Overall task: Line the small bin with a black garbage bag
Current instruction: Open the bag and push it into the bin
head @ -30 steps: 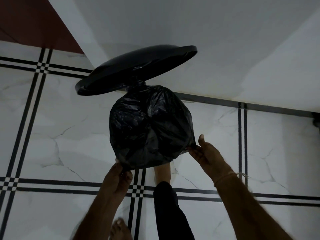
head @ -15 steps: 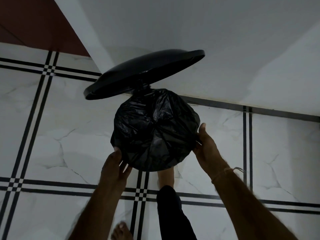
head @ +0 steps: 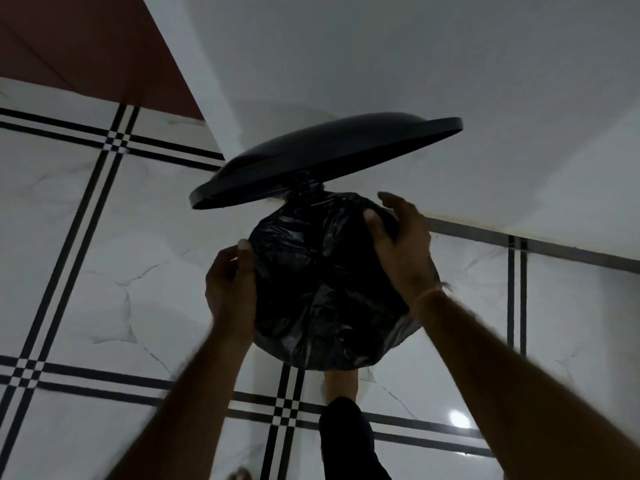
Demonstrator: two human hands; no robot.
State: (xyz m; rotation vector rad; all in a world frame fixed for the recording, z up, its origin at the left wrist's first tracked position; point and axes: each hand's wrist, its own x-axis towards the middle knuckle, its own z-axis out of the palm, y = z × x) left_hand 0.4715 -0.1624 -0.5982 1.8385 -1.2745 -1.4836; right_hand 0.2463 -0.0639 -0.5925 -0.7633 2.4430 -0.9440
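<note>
A black garbage bag (head: pixel 322 289) covers the mouth of the small bin, whose body is hidden under the plastic. The bin's round black lid (head: pixel 325 161) stands tilted open behind it. My left hand (head: pixel 230 285) pinches the bag at the bin's left rim, thumb on top. On the far right rim my right hand (head: pixel 398 247) presses the bag's edge, fingers curled over it. My foot (head: pixel 339 382) sits at the bin's base, just below the bag.
White marble floor tiles (head: pixel 104 271) with black stripe borders surround the bin. A white wall (head: pixel 450 64) rises right behind the lid, with a dark red surface (head: pixel 86 46) at the upper left. My dark trouser leg (head: pixel 346 441) is at the bottom centre.
Both hands moved up along the bin's rim: the left from the near edge to the left side, the right from the right side to the far right edge. The view came closer.
</note>
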